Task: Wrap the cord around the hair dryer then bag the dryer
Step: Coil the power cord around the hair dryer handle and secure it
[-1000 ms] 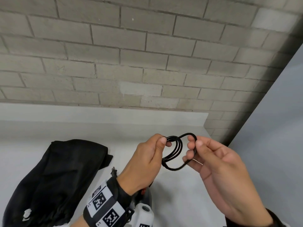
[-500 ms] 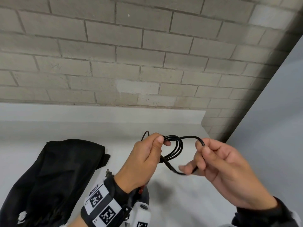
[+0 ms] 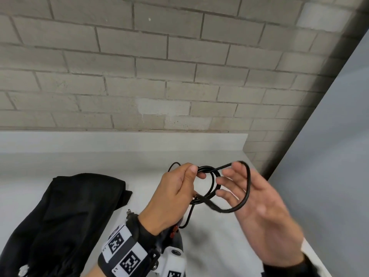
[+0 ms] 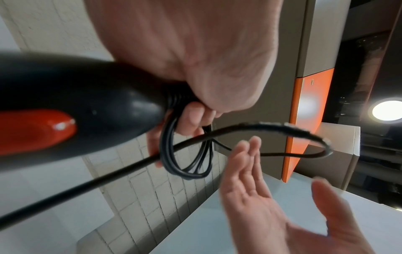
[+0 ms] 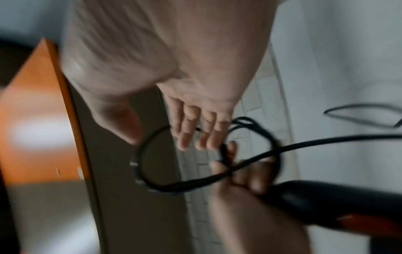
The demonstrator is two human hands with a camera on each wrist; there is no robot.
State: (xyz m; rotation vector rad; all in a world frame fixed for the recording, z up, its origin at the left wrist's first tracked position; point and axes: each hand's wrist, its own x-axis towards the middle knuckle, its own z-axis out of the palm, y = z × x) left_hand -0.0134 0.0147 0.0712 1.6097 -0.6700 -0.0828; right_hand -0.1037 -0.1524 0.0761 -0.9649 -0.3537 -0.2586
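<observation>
My left hand grips several black coils of the cord together with the handle end of the black hair dryer, which has a red switch. In the head view the dryer is mostly hidden under my left wrist. My right hand is held flat with straight fingers, and one large cord loop hangs around them without being pinched. The plug pokes out beside my left wrist. The black bag lies crumpled on the counter to the left.
A pale counter runs under both hands, with a grey brick wall behind it. A grey panel stands close on the right. The left wrist view shows an orange panel further off.
My right hand has let go of its pinch on the cord and spread its fingers. The loop it held has widened to the right. My left hand keeps its grip on the coils.
</observation>
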